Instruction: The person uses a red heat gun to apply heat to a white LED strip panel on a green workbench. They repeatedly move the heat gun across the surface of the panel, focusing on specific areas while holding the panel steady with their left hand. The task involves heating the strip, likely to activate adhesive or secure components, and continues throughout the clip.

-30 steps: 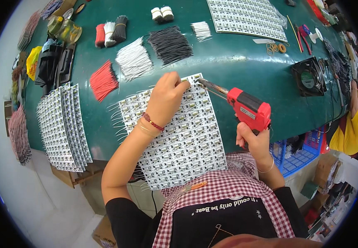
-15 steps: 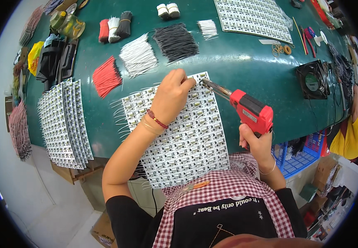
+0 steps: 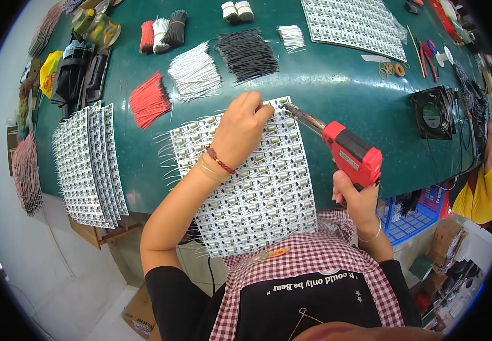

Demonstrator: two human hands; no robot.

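A white sheet of small circuit boards (image 3: 260, 204) lies at the near table edge, partly over the checked apron. White wires stick out along its left side. My left hand (image 3: 239, 126) is closed in a pinch over the sheet's far part; what its fingertips hold is too small to make out. My right hand (image 3: 357, 200) is wrapped round the grip of a red and black soldering gun (image 3: 353, 154). The gun's tip touches or hovers just above the sheet's far right corner, a little right of my left fingertips.
Beyond the sheet lie loose piles of red wires (image 3: 150, 100), white wires (image 3: 194, 71) and black wires (image 3: 248, 54). More circuit sheets (image 3: 81, 170) stack at left, others (image 3: 354, 25) at the far right. A small black fan (image 3: 432, 113) stands at right, above a blue crate (image 3: 408, 219).
The view has shifted slightly, so the table things sit a little further right and higher. Both hands keep nearly the same place over the sheet, the gun's tip still at its far right corner.
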